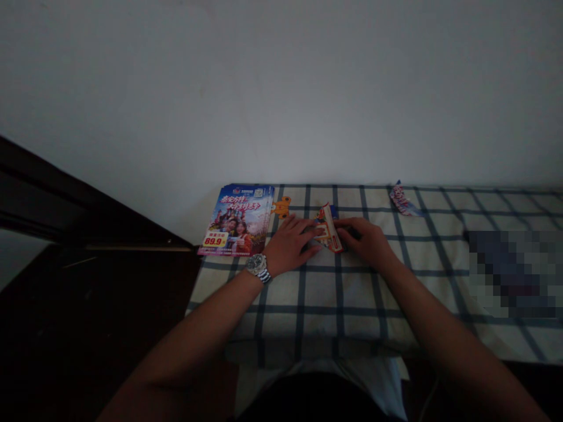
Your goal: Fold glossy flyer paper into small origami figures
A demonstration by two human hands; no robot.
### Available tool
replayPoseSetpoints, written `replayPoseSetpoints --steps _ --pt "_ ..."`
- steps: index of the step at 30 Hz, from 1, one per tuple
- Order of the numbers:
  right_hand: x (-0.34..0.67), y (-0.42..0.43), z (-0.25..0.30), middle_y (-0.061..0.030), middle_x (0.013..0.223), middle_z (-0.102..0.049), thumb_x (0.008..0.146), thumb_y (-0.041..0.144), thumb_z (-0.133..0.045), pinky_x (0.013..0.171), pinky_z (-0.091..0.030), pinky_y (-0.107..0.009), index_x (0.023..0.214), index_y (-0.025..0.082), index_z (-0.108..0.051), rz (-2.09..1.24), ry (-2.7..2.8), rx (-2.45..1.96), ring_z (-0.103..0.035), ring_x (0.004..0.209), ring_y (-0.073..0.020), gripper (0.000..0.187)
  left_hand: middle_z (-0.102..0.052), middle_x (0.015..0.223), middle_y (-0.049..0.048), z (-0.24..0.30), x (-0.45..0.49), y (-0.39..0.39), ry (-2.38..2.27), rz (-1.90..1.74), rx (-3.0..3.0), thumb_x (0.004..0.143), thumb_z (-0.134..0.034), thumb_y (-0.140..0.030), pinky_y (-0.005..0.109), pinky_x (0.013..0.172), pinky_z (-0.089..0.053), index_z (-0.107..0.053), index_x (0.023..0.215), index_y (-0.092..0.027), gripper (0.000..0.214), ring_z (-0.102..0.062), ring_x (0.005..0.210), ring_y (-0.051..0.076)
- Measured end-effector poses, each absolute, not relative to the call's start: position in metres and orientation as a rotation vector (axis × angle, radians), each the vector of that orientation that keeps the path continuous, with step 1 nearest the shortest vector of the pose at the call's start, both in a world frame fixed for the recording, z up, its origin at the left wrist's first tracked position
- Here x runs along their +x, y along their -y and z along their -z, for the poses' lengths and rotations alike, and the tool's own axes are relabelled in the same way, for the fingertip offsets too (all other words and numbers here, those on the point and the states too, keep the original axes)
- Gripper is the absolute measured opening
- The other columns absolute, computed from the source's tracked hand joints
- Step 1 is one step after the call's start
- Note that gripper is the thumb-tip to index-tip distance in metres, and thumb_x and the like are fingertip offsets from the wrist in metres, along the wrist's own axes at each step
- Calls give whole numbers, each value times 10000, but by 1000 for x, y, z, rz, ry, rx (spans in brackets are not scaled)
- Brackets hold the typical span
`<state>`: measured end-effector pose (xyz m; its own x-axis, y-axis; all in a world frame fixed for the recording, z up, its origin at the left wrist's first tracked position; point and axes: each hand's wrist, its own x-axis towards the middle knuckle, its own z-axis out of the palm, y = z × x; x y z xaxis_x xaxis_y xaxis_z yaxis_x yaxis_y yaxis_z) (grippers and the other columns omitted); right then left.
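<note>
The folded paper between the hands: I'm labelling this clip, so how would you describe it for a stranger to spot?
On the blue-checked bedsheet, right of a stack of blue leaflets, the left hand and right hand meet. Between them sits a small folded paper in red and cream, unlike the flat stack beside it.

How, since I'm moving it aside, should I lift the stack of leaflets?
Pinch the stack of leaflets along its right edge, from your left hand's side: the sheets lie flat, slightly fanned there, and the soft bedsheet should let you slip under.
</note>
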<state>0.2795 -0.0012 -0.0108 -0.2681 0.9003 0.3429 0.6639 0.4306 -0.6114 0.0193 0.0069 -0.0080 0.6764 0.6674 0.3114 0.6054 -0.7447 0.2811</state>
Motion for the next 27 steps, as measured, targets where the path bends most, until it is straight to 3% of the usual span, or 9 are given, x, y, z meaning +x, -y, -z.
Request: replayPoseSetpoints --steps 15,27 --pt "277 -1 15 -108 1215 -696 981 289 -607 999 -540 -492 1189 266 -754 -312 2231 -1140 -646 1117 -285 256 -608 1406 46 6 19 -6 -1009 -601 2712 1033 -532 -410 536 1256 -275 -566 1413 -273 405 -557 1304 245" --pt "275 0 15 -90 1301 -677 992 304 -590 1024 -513 -552 1244 291 -739 -227 2315 -1120 -586 1180 -308 293 -605 1386 73 6 19 -6 -989 -591 2764 1012 -570 -410 566 1236 -289 -618 1359 -283 373 -548 1299 257"
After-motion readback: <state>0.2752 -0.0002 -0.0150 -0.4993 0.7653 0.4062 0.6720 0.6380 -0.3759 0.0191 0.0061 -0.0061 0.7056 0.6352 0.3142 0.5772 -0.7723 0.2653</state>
